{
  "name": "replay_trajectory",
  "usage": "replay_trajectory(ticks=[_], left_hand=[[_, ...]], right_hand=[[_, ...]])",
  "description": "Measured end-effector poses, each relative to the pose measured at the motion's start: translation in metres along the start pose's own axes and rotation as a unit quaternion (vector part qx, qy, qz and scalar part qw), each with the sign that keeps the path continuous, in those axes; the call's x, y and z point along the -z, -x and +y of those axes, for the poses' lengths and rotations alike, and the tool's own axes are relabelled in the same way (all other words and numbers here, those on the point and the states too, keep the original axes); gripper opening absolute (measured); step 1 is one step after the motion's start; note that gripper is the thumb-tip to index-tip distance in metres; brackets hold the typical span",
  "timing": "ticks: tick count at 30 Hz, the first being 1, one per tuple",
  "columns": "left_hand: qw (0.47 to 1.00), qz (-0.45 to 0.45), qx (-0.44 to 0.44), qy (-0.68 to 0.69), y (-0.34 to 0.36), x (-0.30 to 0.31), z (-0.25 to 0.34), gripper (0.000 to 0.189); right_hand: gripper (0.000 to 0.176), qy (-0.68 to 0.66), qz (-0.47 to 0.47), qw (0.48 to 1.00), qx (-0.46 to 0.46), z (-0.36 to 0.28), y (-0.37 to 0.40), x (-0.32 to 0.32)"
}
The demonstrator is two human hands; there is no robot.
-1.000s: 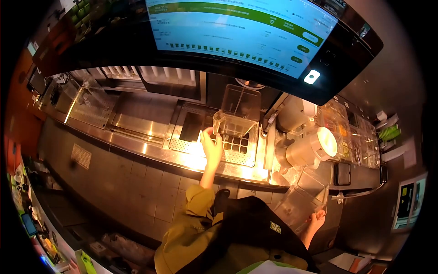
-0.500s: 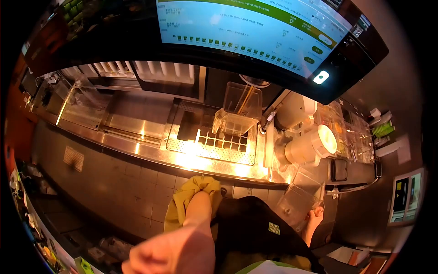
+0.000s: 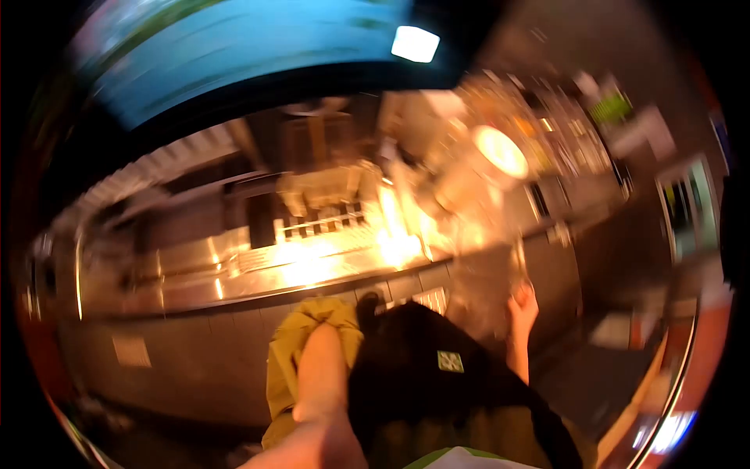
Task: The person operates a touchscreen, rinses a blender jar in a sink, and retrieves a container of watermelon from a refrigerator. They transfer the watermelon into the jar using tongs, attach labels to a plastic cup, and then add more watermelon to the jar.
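My right hand (image 3: 522, 305) is closed on the edge of a clear plastic container (image 3: 478, 293), which hangs in front of the counter's edge and is smeared by motion. My left arm bends back toward me under a rolled yellow-green sleeve (image 3: 305, 344). The left hand (image 3: 312, 449) is cut off at the bottom of the view, so its fingers are hidden. Nearest to the held container, on the counter, stands a pale pitcher-like vessel (image 3: 473, 176) with a bright round top.
A metal counter (image 3: 187, 293) runs across the view, with a slotted drain area (image 3: 328, 227) and another clear container (image 3: 324, 187) above it. Overhead is a large lit screen (image 3: 258, 55). Clear-topped bins (image 3: 547, 117) line the right side. Motion blurs most of this.
The view has swung right, shifting the counter and screen leftward. My right hand still holds the clear container, now more upright. My left hand has dropped mostly out of the frame.
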State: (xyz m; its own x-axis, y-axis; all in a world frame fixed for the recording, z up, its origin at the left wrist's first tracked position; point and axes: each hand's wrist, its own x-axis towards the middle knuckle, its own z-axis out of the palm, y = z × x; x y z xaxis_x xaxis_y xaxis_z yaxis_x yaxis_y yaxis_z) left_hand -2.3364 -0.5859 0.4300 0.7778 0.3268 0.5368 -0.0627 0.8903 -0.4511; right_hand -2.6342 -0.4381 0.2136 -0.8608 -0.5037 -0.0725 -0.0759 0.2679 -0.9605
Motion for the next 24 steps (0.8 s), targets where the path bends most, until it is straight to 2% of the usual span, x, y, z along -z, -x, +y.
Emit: replay_trajectory(ticks=[1,2,4,5,6,7,8,9,10,11,12,13,14,16,17,18,19,20,21,22,23,24], left_hand=[[0.999,0.023,0.022,0.001,0.014,-0.013,-0.001,0.049],[0.993,-0.032,0.110,0.012,0.022,-0.014,0.006,0.049],[0.955,-0.157,0.248,0.051,0.043,-0.002,0.020,0.049],[0.951,-0.132,0.264,-0.095,0.077,-0.026,0.024,0.030],[0.925,-0.114,0.268,-0.245,0.115,-0.047,0.032,0.016],[0.872,-0.214,0.430,-0.096,0.143,-0.035,0.050,0.016],[0.756,-0.296,0.583,-0.001,0.171,-0.022,0.069,0.016],[0.632,-0.352,0.690,0.028,0.210,-0.028,0.089,0.015],[0.474,-0.469,0.745,-0.001,0.249,-0.037,0.121,0.013],[0.283,-0.426,0.852,0.110,0.278,-0.061,0.140,0.013],[0.185,-0.509,0.826,0.158,0.309,-0.069,0.164,0.020],[0.224,-0.484,0.823,0.197,0.338,-0.082,0.195,0.024],[0.255,-0.505,0.798,0.208,0.366,-0.102,0.212,0.033],[0.262,-0.456,0.837,0.152,0.413,-0.150,0.231,0.039],[0.294,-0.426,0.849,0.108,0.440,-0.178,0.232,0.042],[0.268,-0.412,0.871,0.012,0.469,-0.198,0.230,0.040],[0.281,-0.340,0.897,0.018,0.498,-0.215,0.227,0.037],[0.344,-0.333,0.878,0.001,0.525,-0.233,0.222,0.031],[0.383,-0.323,0.866,-0.009,0.533,-0.264,0.210,0.023],[0.395,-0.313,0.864,-0.003,0.550,-0.278,0.205,0.019],[0.422,-0.298,0.856,-0.013,0.593,-0.264,0.204,0.017],[0.433,-0.325,0.839,-0.049,0.608,-0.271,0.202,0.014]], right_hand=[[0.024,-0.018,0.013,0.999,0.036,0.014,-0.003,0.008],[0.020,-0.004,0.061,0.995,0.074,0.011,-0.001,0.010],[0.018,-0.069,0.055,0.995,-0.038,0.007,0.003,0.034],[0.018,-0.097,0.076,0.992,-0.040,0.012,0.002,0.044],[0.019,-0.126,0.088,0.987,-0.038,0.020,-0.006,0.052],[0.022,-0.145,0.102,0.983,-0.041,0.023,-0.009,0.062],[0.023,-0.162,0.123,0.978,-0.037,0.024,-0.016,0.071],[0.024,-0.178,0.143,0.973,-0.032,0.023,-0.024,0.081],[0.025,-0.192,0.160,0.968,-0.028,0.021,-0.033,0.091],[0.026,-0.272,0.165,0.948,0.001,0.018,-0.045,0.098],[0.024,-0.284,0.138,0.948,0.036,0.029,-0.059,0.110],[0.024,-0.313,0.119,0.938,0.088,0.036,-0.079,0.117],[0.025,-0.341,0.098,0.925,0.138,0.041,-0.102,0.121],[0.032,-0.264,0.093,0.934,0.224,0.052,-0.157,0.135],[0.032,-0.262,0.063,0.934,0.233,0.051,-0.186,0.139],[0.033,-0.264,0.036,0.933,0.240,0.049,-0.214,0.142],[0.033,-0.195,0.029,0.930,0.310,0.047,-0.249,0.150],[0.033,-0.123,0.023,0.919,0.374,0.044,-0.284,0.158],[0.033,-0.135,0.020,0.920,0.368,0.045,-0.311,0.160],[0.035,-0.146,0.017,0.921,0.361,0.047,-0.334,0.162],[0.037,-0.179,0.003,0.918,0.354,0.050,-0.355,0.166],[0.039,-0.211,-0.013,0.914,0.347,0.054,-0.370,0.171]])
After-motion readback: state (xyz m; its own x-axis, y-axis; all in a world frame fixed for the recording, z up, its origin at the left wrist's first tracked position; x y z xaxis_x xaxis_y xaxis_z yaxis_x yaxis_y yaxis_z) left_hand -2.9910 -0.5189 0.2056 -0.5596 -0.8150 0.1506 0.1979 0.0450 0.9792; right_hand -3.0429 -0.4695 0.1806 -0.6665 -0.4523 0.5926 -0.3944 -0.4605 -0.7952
